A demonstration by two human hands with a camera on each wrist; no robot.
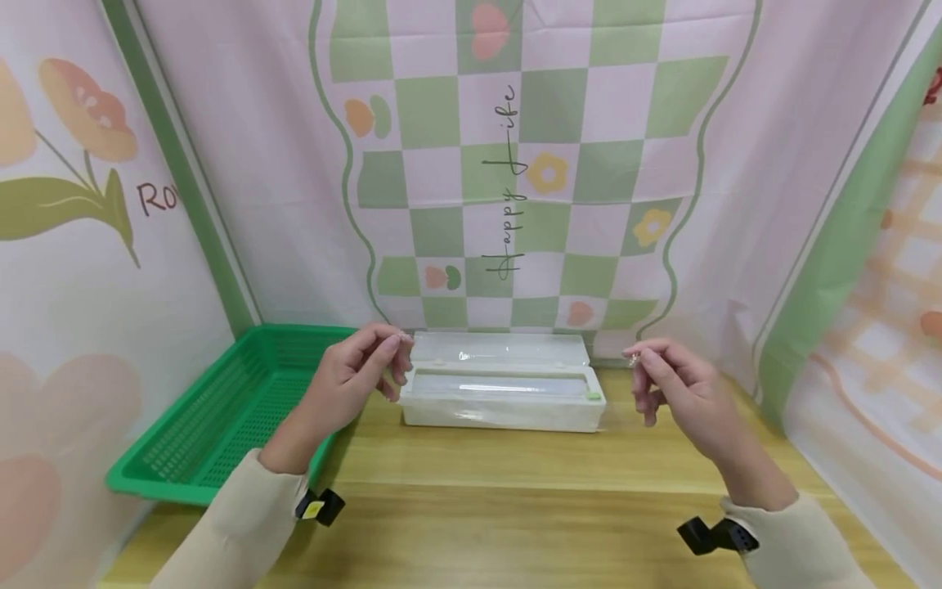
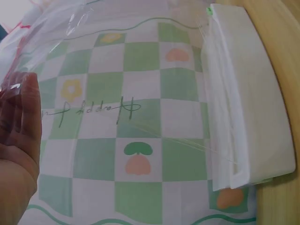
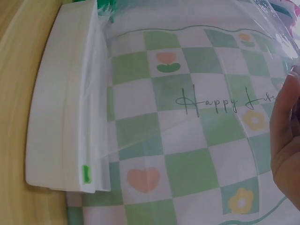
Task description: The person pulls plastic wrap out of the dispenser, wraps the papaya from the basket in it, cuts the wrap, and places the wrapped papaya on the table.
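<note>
A white cling film dispenser (image 1: 504,415) sits on the table in the head view, its lid (image 1: 500,348) raised at the back. Inside lies a roll (image 1: 493,386) of film, and a small green slider (image 1: 593,396) is at the right end. My left hand (image 1: 352,372) pinches one corner of the transparent cling film (image 2: 77,18) between thumb and fingers, above the dispenser's left end. Beyond its right end, my right hand (image 1: 684,393) pinches the other corner. Both wrist views show the film stretched from the dispenser up to the hands, with creases along its edge.
A green plastic basket (image 1: 165,492) stands to the left, behind my left forearm. Wood-grain table surface (image 1: 508,523) lies in front of the dispenser. Patterned cloth (image 1: 545,106) hangs close behind it, with more cloth walls at left and right.
</note>
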